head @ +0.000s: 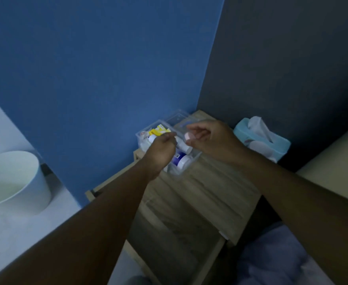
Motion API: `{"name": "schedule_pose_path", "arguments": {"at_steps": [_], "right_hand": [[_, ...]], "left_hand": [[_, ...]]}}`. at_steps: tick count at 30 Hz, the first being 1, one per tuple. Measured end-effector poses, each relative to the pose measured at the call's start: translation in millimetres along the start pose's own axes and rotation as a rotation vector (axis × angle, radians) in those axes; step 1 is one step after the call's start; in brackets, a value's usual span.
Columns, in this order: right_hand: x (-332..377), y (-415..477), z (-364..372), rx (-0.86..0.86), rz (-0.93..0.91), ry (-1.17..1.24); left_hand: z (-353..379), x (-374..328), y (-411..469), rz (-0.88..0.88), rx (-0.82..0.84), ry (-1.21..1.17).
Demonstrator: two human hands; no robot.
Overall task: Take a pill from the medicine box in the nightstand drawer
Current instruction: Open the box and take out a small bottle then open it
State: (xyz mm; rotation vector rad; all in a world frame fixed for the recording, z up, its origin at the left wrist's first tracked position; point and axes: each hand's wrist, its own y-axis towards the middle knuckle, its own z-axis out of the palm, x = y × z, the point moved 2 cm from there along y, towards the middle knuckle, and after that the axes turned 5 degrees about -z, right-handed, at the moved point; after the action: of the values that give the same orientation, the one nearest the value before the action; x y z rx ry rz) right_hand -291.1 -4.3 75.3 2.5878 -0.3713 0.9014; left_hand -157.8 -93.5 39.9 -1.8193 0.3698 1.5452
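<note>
**Desk:** Head view first. What is the room giving you?

**Operator:** I am looking down into a dim bedroom corner. A wooden nightstand (201, 194) is standing where a blue wall (86, 68) is meeting a darker grey one, and its drawer (169, 239) is hanging open toward me. A white bin (12, 179) is sitting on the pale floor to the left. A teal tissue box (259, 138) is resting at the nightstand's right rear corner, a tissue poking up from it, and pale bedding is showing along the right edge and bottom right.

**Desk:** And the medicine box?

**Operator:** The clear medicine box (175, 171) is sitting on the nightstand top, near the back left corner, not in the drawer. Its clear lid (176, 118) is tilting open behind it. Inside I am seeing a yellow packet (159, 130), a white bottle (183, 147) lying on its side and a blue-and-white jar (181, 161).

**Desk:** The hands?

**Operator:** Both bare forearms are reaching in from below, meeting over the box. The left hand (161, 151) is hovering above the box's contents with fingers curled inward; whether they are gripping anything, I cannot tell. The right hand (210, 138) is hanging just beside it, thumb and forefinger pinching a small pale pink cap (189, 136), the other fingers loosely curled. I am seeing no loose pill clearly at this distance.
</note>
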Motion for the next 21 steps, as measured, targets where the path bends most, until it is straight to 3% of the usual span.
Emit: {"name": "schedule_pose_path", "arguments": {"at_steps": [2, 7, 11, 17, 21], "right_hand": [[12, -19, -22, -0.015, -0.038, -0.003], [45, -58, -62, -0.028, -0.148, -0.039], [63, -78, -83, -0.043, -0.261, -0.104], [67, -101, -107, 0.042, -0.313, -0.019], [61, -107, -119, 0.084, -0.122, 0.193]], "left_hand": [[19, -9, -26, -0.034, 0.157, -0.328], [44, -15, -73, 0.035, 0.338, -0.588], [55, -22, -95, 0.041, 0.341, -0.670], [75, -28, -121, 0.012, 0.377, -0.706], [83, -30, -127, -0.014, 0.359, -0.740]]}}
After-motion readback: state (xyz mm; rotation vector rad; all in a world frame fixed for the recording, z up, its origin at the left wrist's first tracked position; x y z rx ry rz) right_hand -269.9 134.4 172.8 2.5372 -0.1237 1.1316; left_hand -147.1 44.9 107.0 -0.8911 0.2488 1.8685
